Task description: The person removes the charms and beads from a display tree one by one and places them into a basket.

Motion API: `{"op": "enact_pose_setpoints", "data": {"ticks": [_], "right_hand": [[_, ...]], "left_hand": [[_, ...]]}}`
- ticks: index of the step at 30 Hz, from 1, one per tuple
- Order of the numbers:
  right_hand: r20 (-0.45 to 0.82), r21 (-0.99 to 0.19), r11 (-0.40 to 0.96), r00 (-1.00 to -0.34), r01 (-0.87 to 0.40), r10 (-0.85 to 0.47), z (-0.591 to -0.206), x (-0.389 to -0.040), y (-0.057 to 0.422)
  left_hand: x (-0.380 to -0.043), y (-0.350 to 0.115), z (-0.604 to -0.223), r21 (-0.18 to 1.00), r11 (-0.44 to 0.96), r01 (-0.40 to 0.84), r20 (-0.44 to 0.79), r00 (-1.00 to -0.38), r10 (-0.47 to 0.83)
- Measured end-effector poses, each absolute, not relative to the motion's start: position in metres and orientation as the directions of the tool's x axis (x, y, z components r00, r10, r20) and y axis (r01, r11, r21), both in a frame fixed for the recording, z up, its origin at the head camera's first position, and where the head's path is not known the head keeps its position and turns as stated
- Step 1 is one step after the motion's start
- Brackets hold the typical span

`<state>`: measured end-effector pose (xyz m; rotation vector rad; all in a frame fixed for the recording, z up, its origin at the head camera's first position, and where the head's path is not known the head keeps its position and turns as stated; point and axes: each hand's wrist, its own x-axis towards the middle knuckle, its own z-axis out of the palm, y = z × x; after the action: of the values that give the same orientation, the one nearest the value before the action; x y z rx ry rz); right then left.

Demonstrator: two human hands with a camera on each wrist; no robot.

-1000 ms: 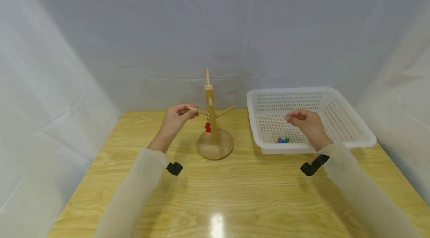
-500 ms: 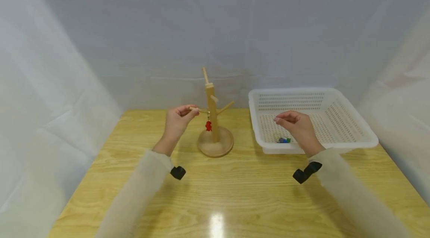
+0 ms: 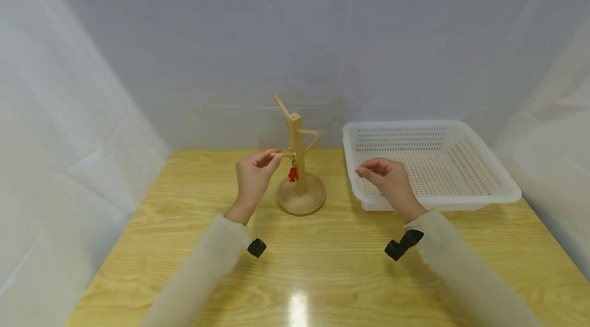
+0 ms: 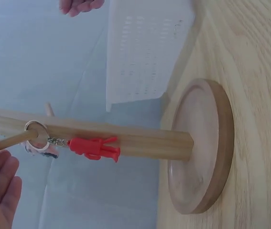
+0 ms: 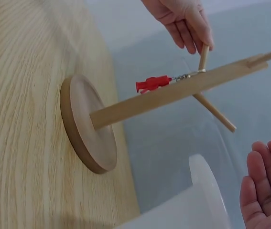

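Note:
A wooden stand with a round base and several slanted pegs stands upright on the table. My left hand pinches one peg near its tip. On that peg hangs a red figure keychain, its metal ring around the peg close to the post. Behind the post, another small pale and dark item shows partly in the left wrist view. My right hand hovers at the basket's left side, fingers loosely curled, holding nothing; its palm shows in the right wrist view.
A white perforated basket stands at the right of the wooden table, to the right of the stand. Its near left inside corner is hidden behind my right hand. A pale cloth hangs behind the table.
The stand has turned, its pegs pointing elsewhere, while my left hand kept its pinch and moved slightly right. My right hand moved left across the basket, covering the small blue and green items.

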<state>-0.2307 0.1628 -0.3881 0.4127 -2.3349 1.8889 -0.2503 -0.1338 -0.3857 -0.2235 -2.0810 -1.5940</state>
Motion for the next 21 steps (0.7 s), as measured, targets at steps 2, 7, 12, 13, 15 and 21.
{"op": "enact_pose_setpoints", "data": {"ticks": [2,7,12,13,15,21], "right_hand": [[0.254,-0.941,0.196,-0.957,-0.278,-0.138,-0.389,-0.23,0.159],[0.252,-0.946,0.176,-0.958,-0.273,-0.135,-0.388,-0.23,0.148],[0.245,-0.953,0.145,-0.958,-0.266,-0.148,-0.388,-0.23,0.139],[0.244,-0.953,0.143,-0.958,-0.266,-0.152,-0.389,-0.23,0.138],[0.247,-0.952,0.146,-0.956,-0.27,-0.16,-0.39,-0.23,0.136],[0.281,-0.939,0.15,-0.941,-0.31,-0.188,-0.392,-0.23,0.131]], "left_hand": [[-0.249,-0.131,-0.388,0.817,0.328,0.473,0.545,-0.821,-0.173],[-0.243,-0.123,-0.391,0.683,0.436,0.586,0.701,-0.694,-0.166],[-0.241,-0.121,-0.39,0.607,0.487,0.628,0.761,-0.635,-0.131],[-0.241,-0.123,-0.39,0.593,0.502,0.63,0.765,-0.635,-0.107],[-0.242,-0.128,-0.388,0.545,0.554,0.63,0.772,-0.635,-0.037],[-0.247,-0.151,-0.376,0.467,0.632,0.619,0.734,-0.669,0.113]]}}
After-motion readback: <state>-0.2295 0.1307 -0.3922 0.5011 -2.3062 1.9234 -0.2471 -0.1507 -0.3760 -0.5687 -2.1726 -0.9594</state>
